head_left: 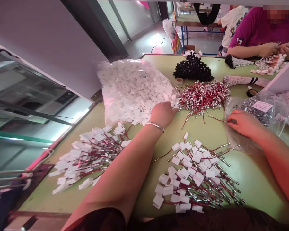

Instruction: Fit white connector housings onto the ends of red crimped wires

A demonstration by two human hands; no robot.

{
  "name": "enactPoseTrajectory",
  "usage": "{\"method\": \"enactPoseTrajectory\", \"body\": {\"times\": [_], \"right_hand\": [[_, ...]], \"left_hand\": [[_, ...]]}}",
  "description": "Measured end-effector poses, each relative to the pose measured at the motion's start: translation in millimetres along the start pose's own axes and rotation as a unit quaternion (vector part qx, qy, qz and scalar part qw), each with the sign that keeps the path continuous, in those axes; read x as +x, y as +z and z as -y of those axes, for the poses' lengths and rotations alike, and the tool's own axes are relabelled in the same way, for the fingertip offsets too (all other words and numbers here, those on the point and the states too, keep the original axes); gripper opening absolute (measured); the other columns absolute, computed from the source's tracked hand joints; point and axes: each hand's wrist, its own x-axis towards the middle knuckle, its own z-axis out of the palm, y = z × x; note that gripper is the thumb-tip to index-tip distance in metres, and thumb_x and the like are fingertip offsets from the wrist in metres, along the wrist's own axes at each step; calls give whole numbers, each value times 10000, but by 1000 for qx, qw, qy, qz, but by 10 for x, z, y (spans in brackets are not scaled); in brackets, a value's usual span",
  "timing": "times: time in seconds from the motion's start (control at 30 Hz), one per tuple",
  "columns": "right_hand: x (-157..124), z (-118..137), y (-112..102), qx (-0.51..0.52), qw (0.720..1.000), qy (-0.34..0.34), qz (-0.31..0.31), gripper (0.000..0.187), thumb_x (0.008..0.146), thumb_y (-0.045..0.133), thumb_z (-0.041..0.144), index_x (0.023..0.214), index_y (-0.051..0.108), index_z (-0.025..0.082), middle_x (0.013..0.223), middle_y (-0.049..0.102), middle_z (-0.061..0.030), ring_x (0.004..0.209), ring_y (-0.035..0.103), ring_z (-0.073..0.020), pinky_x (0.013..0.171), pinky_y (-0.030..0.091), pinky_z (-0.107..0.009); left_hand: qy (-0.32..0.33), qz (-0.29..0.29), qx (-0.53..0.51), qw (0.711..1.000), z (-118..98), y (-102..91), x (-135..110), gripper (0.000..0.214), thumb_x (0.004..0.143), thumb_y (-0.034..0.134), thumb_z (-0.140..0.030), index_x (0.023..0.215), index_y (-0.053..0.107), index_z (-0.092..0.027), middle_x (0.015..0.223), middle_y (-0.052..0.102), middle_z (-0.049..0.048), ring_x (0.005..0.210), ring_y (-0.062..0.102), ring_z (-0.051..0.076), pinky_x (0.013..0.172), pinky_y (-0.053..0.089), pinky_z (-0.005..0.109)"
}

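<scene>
My left hand (163,113) reaches to the right edge of a clear plastic bag (120,86) full of small white plastic housings; its fingers are mostly hidden behind the back of the hand. Close by lies a heap of short red wires (204,96) with metal terminals. In my right hand (244,123), closed in a pinch, is the end of a single red wire (216,118). That hand is over a clear bag of metal parts (250,109). Below, between my forearms, is a pile of red wires with white housings (197,160) on their ends.
Another pile of housed wires (91,150) lies left of my left forearm. Behind the red heap are black parts (194,69), a tape roll (179,81) and bundled white wires (245,81). A co-worker in a purple shirt (252,29) sits across the table, hands at thin wires.
</scene>
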Motion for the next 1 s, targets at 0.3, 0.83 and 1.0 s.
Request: {"method": "enactPoseTrajectory", "body": {"times": [0.3,0.83,1.0], "right_hand": [[196,535,227,-29,997,41,-52,179,878,499,228,902,661,155,915,625,-103,871,556,-242,756,423,-356],[-51,721,-44,268,953,26,-138,140,873,516,293,807,607,209,654,613,17,569,511,-119,567,379,-264],[-73,777,-54,238,958,-26,-157,178,892,500,269,817,648,205,701,633,2,625,535,-118,597,386,-270]], "left_hand": [[86,43,-25,995,120,66,85,306,712,539,-265,949,693,-147,934,692,111,884,628,272,727,478,316],[154,245,-542,789,-399,-139,-345,369,715,656,-264,1062,676,-141,641,589,-8,543,500,89,537,415,232],[159,310,-568,746,-486,-82,-436,316,711,693,-230,1020,687,-165,653,609,-7,586,542,90,561,434,224]]}}
